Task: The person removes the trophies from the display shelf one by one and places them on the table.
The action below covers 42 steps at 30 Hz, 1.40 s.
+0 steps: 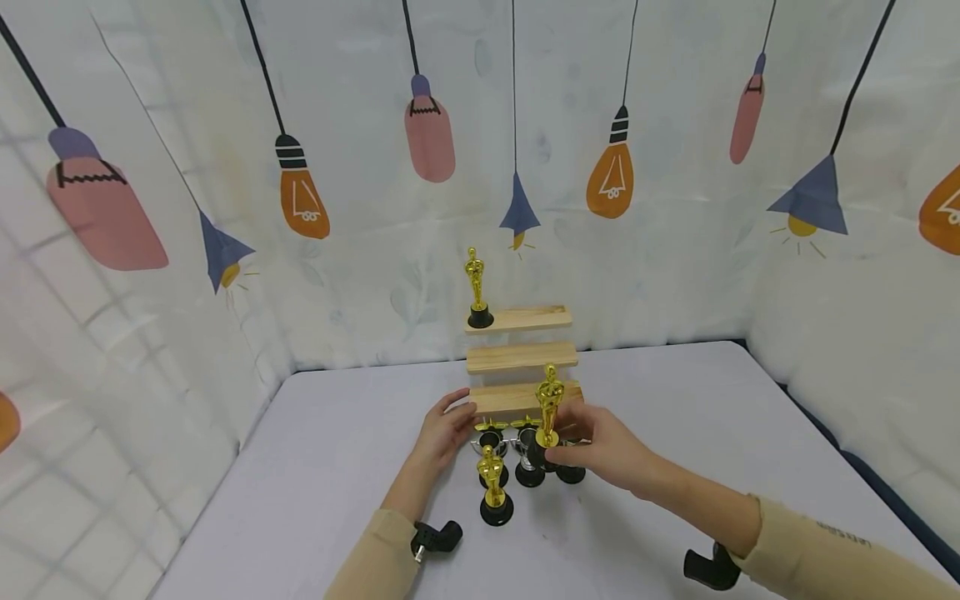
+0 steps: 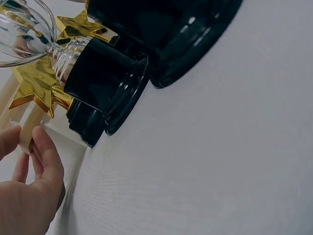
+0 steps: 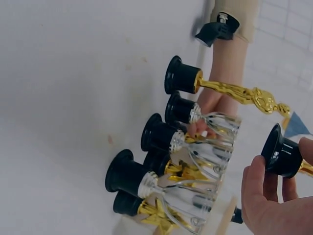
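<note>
My right hand [image 1: 611, 446] holds a gold figure trophy [image 1: 550, 402] upright in front of the lowest board of a small wooden tiered shelf [image 1: 510, 402]. In the right wrist view its fingers and thumb grip the black base [image 3: 283, 155]. My left hand [image 1: 444, 433] is at the left end of that board; in the left wrist view, thumb and fingers pinch the board's end [image 2: 30, 128]. A second gold figure trophy [image 1: 491, 477] stands on the table before the shelf. Silver cup trophies [image 3: 208, 149] and gold star trophies [image 3: 161, 216] cluster between it and the shelf.
Another gold figure trophy [image 1: 476, 287] stands on the left end of the top board [image 1: 532, 318]. The middle board [image 1: 521, 357] lies below it. A white cloth covers the table [image 1: 360, 442], and a lamp-patterned curtain [image 1: 360, 300] hangs behind.
</note>
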{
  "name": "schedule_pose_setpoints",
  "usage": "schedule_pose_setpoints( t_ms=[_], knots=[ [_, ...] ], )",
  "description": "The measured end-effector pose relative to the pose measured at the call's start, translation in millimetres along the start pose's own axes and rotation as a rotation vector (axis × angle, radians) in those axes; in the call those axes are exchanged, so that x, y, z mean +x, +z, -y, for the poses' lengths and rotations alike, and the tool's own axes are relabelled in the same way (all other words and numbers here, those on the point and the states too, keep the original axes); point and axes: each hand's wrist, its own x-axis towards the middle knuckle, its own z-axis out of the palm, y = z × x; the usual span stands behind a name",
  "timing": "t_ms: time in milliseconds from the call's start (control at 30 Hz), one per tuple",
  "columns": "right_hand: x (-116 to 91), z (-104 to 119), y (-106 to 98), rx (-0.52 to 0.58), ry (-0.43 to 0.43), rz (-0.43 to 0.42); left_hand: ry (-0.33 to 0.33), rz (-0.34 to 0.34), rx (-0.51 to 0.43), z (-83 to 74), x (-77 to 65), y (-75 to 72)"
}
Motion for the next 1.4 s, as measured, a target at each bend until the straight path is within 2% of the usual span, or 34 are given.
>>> schedule_pose_setpoints(
  t_ms=[600, 833, 1400],
  knots=[
    [-11.7, -23.1, 13.3, 0.068, 0.018, 0.044, 0.012, 0.023, -0.003, 2.4, 1.7, -0.2],
    [-13.8, -33.5, 20.1, 0.121, 0.049, 0.081, 0.005, 0.006, -0.003, 0.3, 0.8, 0.9],
    [-11.9, -64.6, 37.5, 0.061, 0.087, 0.022, 0.008, 0.007, 0.000, 0.2, -0.4, 0.1]
  ],
)
